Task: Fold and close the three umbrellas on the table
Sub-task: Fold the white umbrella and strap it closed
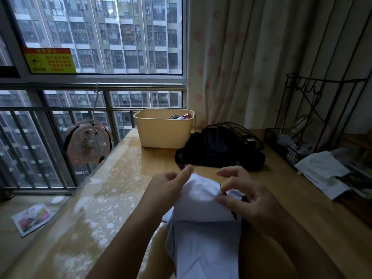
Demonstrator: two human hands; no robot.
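A pale lavender-white umbrella lies collapsed lengthwise in front of me, its canopy cloth bunched at the far end. My left hand grips the left side of that bunched cloth, index finger raised. My right hand pinches the cloth at its right edge, near a small black strap. A black umbrella lies crumpled on the wooden table just beyond my hands. I cannot make out a third umbrella.
A cream plastic bin stands at the table's far edge by the window. A black wire rack and white cloth or paper sit at the right. A pink fan hangs on the railing at left.
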